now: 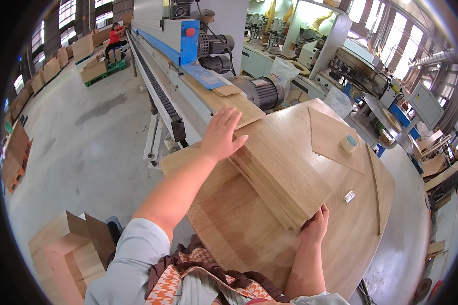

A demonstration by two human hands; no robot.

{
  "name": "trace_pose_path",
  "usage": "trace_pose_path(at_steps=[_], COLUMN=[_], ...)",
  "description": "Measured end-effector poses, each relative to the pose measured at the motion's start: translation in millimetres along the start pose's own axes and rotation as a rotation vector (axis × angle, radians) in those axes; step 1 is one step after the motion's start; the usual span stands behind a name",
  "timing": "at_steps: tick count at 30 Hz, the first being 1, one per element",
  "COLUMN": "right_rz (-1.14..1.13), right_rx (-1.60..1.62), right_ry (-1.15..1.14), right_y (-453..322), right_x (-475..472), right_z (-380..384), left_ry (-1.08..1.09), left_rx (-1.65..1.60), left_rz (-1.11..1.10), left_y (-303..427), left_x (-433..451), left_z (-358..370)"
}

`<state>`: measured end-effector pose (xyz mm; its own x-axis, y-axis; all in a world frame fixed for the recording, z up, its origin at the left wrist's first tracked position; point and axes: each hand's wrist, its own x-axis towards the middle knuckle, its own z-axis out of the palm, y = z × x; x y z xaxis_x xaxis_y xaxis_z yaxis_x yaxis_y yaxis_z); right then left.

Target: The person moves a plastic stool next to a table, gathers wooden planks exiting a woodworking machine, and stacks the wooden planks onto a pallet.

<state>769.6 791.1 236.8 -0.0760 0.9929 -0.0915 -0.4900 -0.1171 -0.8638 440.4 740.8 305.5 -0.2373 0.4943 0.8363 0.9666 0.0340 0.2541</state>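
Note:
A stack of several wood-grain boards (282, 164) lies at an angle on the wooden worktable (244, 228) before me. My left hand (223, 135) is at the stack's far left end, its palm flat and its fingers a little apart; whether it touches the top board cannot be told. At the near right corner, my right hand (316, 225) grips the boards by their end, with part of its fingers hidden under the edge. Just beyond my left fingers, another wood-grain board (236, 106) rests on the end of the long machine (189, 42).
On the table's right side, a roll of tape (349, 143) sits on a cardboard sheet (328, 137), near a small crumpled wrapper (349, 196) and a thin strip (374, 187). An electric motor (265, 91) stands behind the table. An open carton (76, 251) is lower left. A person (115, 36) sits far off.

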Motion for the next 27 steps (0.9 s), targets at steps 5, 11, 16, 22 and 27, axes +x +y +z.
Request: trace_pose_path(at_steps=[5,11,16,22,27], right_rz=[-0.024,-0.016,-0.018,-0.009,-0.009], right_rx=[0.034,0.028,0.021,0.005,0.035], right_ry=[-0.011,-0.022,-0.01,-0.041,-0.054], right_y=[4.8,0.0,0.9,5.3,9.2], right_x=[4.4,0.6,2.3,7.1,13.7], right_z=[-3.5,0.9,0.1,-6.6,-16.4], left_ry=[-0.494,-0.713,-0.675,-0.496,-0.213], left_rx=[0.42,0.567,0.529,0.141,-0.266], left_rz=[0.112,0.061,0.343,0.589,0.687], left_y=[-1.8,13.1,52.5,145.0,158.0], left_x=[42.3,53.4,37.1,1.3,-11.0], left_z=[1.1,-3.4,-11.5,-3.4,-17.0])
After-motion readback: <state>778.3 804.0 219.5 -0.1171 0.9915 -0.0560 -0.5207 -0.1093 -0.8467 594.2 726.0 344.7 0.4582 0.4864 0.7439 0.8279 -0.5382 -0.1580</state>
